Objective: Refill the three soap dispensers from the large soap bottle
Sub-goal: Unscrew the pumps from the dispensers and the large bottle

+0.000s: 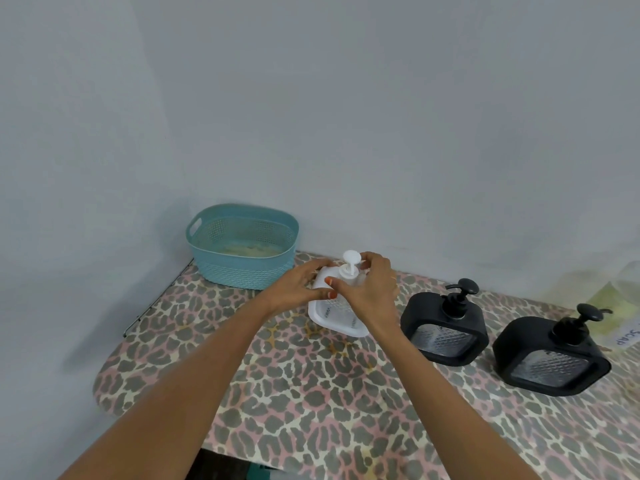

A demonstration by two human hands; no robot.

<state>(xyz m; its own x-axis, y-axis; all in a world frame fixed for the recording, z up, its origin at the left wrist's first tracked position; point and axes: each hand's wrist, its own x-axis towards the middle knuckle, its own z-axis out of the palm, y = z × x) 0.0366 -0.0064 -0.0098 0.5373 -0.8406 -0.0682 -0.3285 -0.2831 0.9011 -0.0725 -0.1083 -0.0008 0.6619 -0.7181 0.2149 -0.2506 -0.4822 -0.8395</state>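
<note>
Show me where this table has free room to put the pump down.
The widest bare table lies nearer than the white dispenser and both black dispensers. A small patch lies before the teal basket. The right is crowded, up to the large soap bottle.

**Both hands at the white dispenser**

Two bare forearms reach in from the near edge of the table [311, 393] and converge toward its far edge. Left hand [294, 284]: wrist about straight, fingers curled round the left side of the white dispenser [334, 318], thumb on its front. Right hand [372, 289]: palm down, fingers arched over the top and pinching the pump [349, 266]. The two hands sit just beside each other.
</note>
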